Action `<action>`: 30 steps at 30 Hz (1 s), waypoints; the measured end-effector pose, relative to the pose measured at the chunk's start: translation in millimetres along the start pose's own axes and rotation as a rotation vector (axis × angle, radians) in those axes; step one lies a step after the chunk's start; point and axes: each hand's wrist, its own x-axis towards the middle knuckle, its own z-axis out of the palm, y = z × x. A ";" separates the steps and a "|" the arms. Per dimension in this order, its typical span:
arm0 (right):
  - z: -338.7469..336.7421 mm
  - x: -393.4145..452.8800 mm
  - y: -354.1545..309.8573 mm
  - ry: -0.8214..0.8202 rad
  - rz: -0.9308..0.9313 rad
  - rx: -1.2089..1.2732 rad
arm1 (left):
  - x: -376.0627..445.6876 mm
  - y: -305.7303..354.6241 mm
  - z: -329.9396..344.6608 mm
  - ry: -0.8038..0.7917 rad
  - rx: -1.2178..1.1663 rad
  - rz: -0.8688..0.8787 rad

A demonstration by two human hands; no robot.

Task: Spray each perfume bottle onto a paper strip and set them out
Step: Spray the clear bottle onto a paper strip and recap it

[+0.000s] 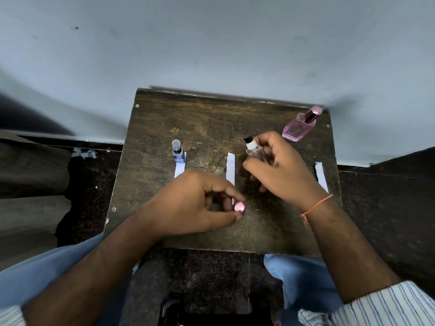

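While the dark wooden worktop carried everything, the right hand held a small clear bottle just above it, fingers and thumb curled round the glass, its white-collared black nozzle bare and tilted up-left. The left hand sat nearer the body, its grip pinched on a small pink cap, probably the one belonging to that bottle. A pink bottle lay capped at the far right corner, well apart; a blue bottle stood upright on the far end of the left strip. The middle strip lay just beside the clear bottle, and a right strip near the worktop's right edge. To spray well, I judged, the nozzle should turn toward the middle strip, the bottle held steady close over the paper, one short press given with the forefinger.
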 end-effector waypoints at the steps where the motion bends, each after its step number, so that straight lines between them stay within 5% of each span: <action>1: -2.1 -0.1 0.2 -0.024 -0.013 0.050 | 1.2 0.4 0.6 0.055 -0.036 0.010; 6: -10.7 -3.9 -2.3 -0.113 -0.046 0.208 | 8.3 0.5 6.1 0.363 -0.199 0.051; 12: -20.2 -4.5 4.8 -0.105 -0.204 0.081 | 11.7 5.6 9.6 0.630 -0.155 0.053; 30: -23.6 -0.7 14.5 -0.095 -0.390 0.059 | 14.7 12.0 10.9 0.610 -0.123 -0.043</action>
